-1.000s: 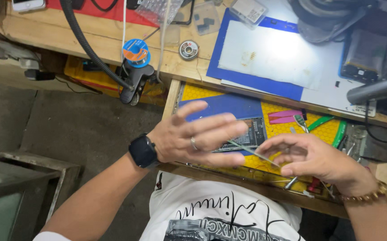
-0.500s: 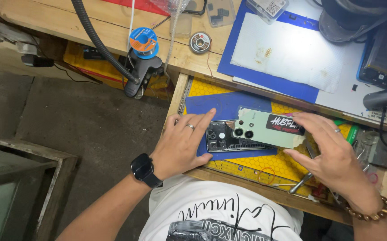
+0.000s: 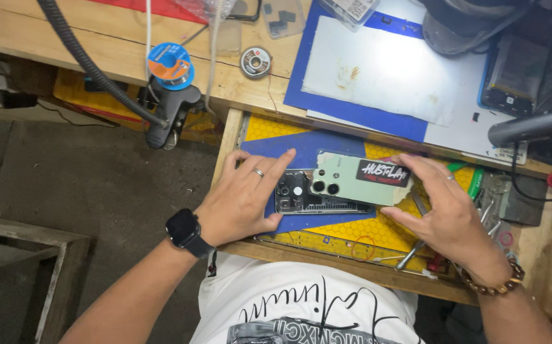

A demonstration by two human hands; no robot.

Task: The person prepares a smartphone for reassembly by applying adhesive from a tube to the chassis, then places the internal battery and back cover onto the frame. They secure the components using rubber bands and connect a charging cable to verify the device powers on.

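The pale green phone back cover (image 3: 358, 180) lies with its long axis left to right, camera holes at its left end, slightly tilted over the opened phone body (image 3: 308, 199) on the blue mat (image 3: 301, 150). A black rectangular sticker with light lettering sits near its right end. The right hand (image 3: 444, 213) pinches the cover's right end; the left hand (image 3: 244, 200) rests spread on the body's left end

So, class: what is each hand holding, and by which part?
The right hand holds the green back cover by its right end, thumb below and fingers on top. The left hand presses on the left end of the opened phone.
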